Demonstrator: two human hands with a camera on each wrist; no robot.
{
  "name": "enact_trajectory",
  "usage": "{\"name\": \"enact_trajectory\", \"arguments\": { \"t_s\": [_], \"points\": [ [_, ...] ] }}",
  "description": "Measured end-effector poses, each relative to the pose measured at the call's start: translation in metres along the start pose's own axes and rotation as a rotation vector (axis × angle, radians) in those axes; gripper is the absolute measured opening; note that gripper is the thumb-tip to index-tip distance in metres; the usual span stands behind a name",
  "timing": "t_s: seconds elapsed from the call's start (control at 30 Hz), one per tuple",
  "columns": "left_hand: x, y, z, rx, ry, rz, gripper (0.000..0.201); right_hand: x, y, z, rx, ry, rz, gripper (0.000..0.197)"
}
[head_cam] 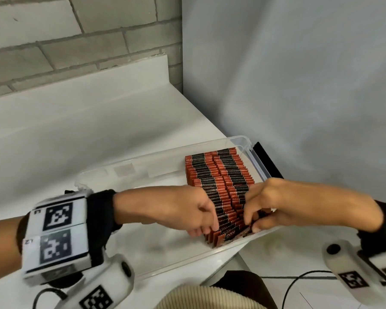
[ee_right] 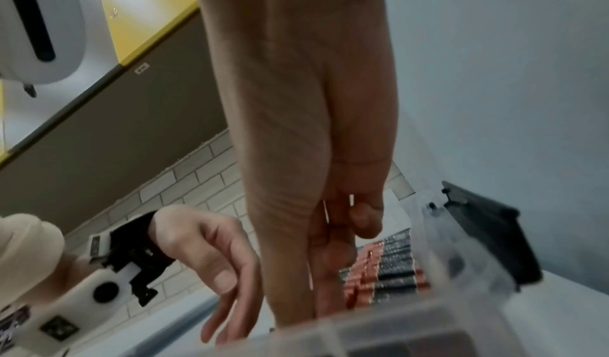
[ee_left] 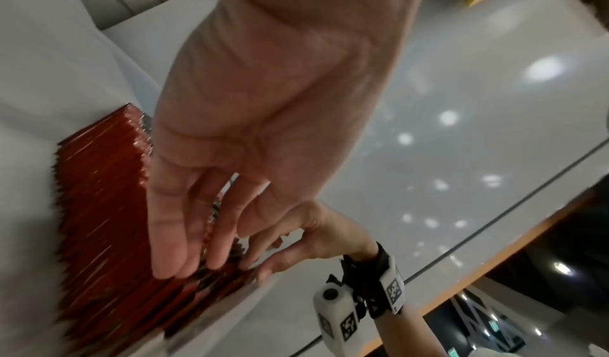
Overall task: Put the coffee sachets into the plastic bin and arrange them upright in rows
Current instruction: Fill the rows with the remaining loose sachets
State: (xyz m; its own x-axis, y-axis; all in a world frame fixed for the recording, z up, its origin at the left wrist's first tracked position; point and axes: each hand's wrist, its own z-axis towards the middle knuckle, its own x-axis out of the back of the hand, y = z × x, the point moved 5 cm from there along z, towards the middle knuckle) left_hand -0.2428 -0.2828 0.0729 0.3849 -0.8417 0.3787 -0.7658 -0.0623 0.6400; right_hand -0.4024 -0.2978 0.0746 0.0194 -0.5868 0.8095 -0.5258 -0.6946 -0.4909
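My left-hand fingertips press, nearly straight, against the near end of the sachet block, touching the tops without curling round any. On the other side my right-hand fingers are bent down into the same near end; the wrist view hides their tips, so I cannot tell whether they pinch a sachet or only push. The left hand and right hand thus flank the last few packets from both sides.

The coffee sachets stand upright, red with a black band, packed in what looks like two rows against the right end of the plastic bin. I would judge them light, thin and slightly floppy, with slick foil faces that slide on each other; a loose end will fan over. Best taken by the flat faces near the top edge, several squeezed together.

Count: one bin, clear-walled, its left half bare. Sachets are too many and too tightly stacked to count; dozens per row. A couple at the near end lean rather than stand.

The bin sits on a white counter, a black panel just beside its right wall
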Motion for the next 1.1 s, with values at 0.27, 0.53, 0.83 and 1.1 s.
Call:
{"name": "enact_trajectory", "arguments": {
  "t_s": [0.27, 0.53, 0.83, 1.1],
  "points": [
    [-0.012, -0.025, 0.001, 0.161, -0.016, -0.391, 0.011, -0.006, -0.025, 0.026, -0.025, 0.045, 0.027, 0.011],
    [-0.019, -0.035, 0.000, 0.232, 0.044, -0.797, 0.026, -0.010, -0.016, 0.024, -0.126, -0.032, 0.029, 0.012],
    [-0.034, -0.025, 0.007, 0.094, -0.073, -1.006, 0.052, -0.008, -0.009, 0.017, -0.215, 0.022, -0.059, 0.008],
    [-0.047, -0.036, 0.010, 0.145, -0.094, -1.085, 0.038, -0.013, -0.014, 0.022, -0.171, 0.025, -0.107, 0.009]
  ]
}}
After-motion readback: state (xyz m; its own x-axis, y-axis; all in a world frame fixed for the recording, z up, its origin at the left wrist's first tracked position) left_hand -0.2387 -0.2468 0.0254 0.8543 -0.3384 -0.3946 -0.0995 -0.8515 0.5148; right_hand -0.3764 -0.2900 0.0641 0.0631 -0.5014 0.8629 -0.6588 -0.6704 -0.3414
